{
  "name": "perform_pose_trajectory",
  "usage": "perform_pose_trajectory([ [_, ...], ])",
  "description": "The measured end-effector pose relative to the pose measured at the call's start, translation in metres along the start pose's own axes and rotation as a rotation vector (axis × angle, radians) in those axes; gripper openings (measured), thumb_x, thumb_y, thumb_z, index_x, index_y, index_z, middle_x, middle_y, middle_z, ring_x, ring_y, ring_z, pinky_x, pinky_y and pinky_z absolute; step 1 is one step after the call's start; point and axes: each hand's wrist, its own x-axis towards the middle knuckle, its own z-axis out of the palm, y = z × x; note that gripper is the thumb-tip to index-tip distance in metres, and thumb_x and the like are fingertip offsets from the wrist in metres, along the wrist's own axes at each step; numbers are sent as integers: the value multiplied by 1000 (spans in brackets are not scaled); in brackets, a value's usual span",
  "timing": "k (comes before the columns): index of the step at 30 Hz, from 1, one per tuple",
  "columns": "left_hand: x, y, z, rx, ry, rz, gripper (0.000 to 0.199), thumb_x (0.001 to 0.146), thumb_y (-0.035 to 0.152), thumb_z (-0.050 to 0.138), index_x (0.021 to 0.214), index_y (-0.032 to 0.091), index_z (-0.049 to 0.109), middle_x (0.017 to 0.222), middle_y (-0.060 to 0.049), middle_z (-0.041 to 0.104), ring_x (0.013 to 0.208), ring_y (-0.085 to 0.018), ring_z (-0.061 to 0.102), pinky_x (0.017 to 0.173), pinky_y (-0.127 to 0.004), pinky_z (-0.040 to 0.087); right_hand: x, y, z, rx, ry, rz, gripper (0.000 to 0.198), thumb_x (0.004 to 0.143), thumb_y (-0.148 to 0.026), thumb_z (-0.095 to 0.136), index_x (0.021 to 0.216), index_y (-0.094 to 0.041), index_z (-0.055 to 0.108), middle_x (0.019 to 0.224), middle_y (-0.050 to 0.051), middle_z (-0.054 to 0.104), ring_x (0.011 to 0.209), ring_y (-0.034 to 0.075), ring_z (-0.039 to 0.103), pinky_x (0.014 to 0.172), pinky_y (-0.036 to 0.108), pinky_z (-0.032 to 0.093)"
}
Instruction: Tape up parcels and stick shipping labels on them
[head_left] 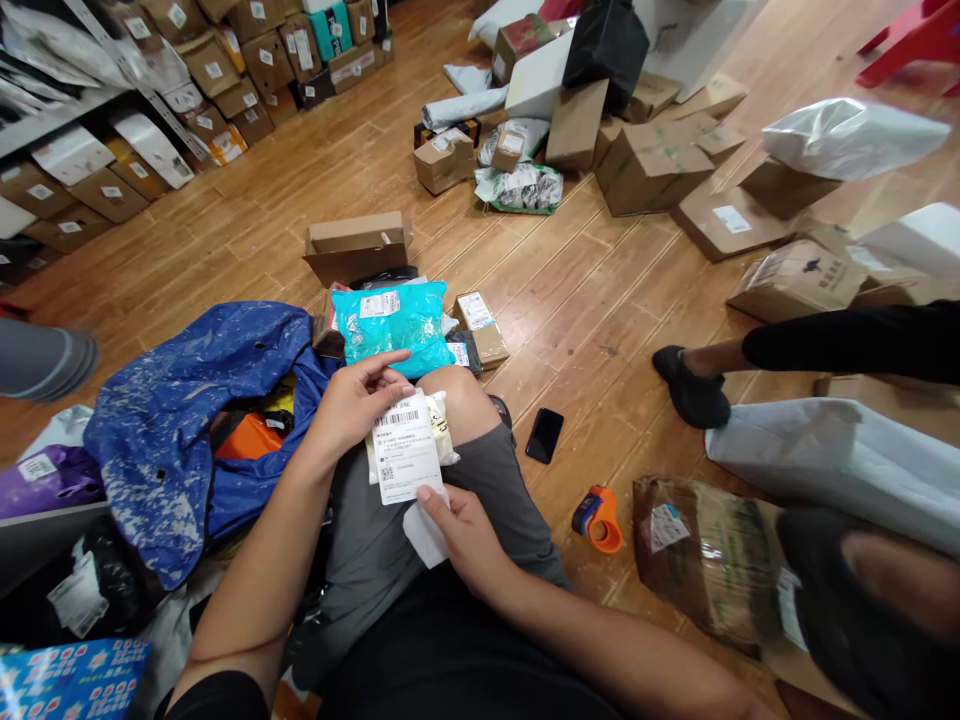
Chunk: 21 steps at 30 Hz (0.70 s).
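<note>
A white shipping label (406, 455) with a barcode and a QR code lies over a small cream package (444, 425) on my lap. My left hand (367, 398) pinches the label's upper edge, its index finger stretched out above. At the lower edge, my right hand (466, 535) grips the label between thumb and fingers. A loose white piece of paper (425, 535) hangs below that grip; whether it joins the label I cannot tell. Just past my knee lies a turquoise plastic parcel (397, 325), beside a small brown box (481, 325).
A black phone (545, 435) and an orange tape dispenser (600, 520) lie on the floor at right. A blue sack (202, 420) with parcels stands at left. Another person's leg and shoe (690, 385) are among boxes at right. Shelves of parcels (82, 160) stand behind.
</note>
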Motion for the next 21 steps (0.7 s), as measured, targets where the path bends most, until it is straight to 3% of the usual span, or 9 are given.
perform_pose_trajectory([
  [21,3,-6,3,6,2,-2,60,80,44,92,130,16,78,88,-4,81,77,-21,73,69,-31,55,2,5,1,17,32,-19,67,80,-82,81,91,-15,78,75,3,66,64,15,49,62,27,38],
])
